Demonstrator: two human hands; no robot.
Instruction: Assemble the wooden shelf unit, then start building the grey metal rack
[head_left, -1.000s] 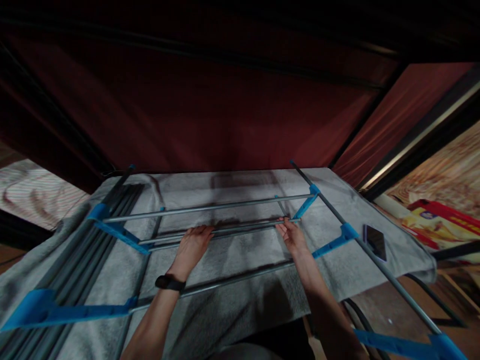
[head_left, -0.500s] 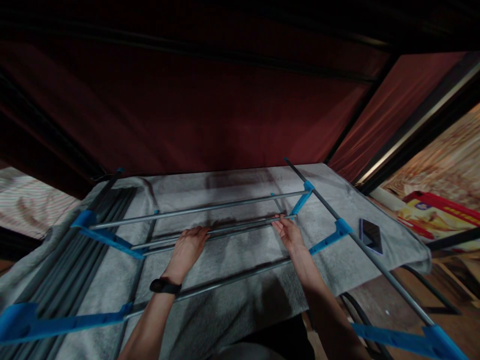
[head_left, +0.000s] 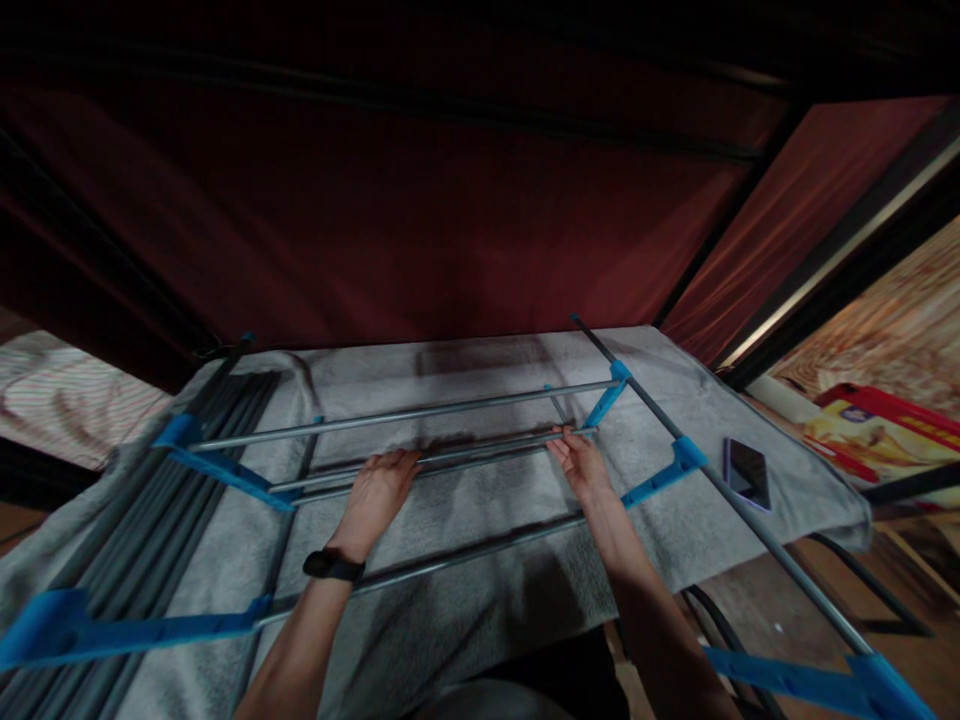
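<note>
A rack frame of grey metal tubes joined by blue plastic brackets lies on a grey cloth (head_left: 450,620) in front of me. My left hand (head_left: 381,490), with a dark band at the wrist, curls over a middle metal tube (head_left: 487,447). Further right, my right hand (head_left: 579,468) pinches the same tube close to its right end, near a blue bracket (head_left: 606,402). A second thin tube runs just beside it. Beyond them is the rear crossbar (head_left: 450,406), and a front crossbar (head_left: 472,550) passes below my wrists. The left bracket (head_left: 229,475) meets the tubes' left ends.
Several loose grey tubes (head_left: 176,530) lie side by side on the left. A phone (head_left: 748,472) rests on the cloth to the right, outside the frame's long side tube (head_left: 780,555). A red and yellow box (head_left: 885,430) stands at far right. Dark red fabric (head_left: 450,230) hangs behind.
The view has shifted very slightly, so the frame's left side sits a little further right. Both hands keep their places on the tube.
</note>
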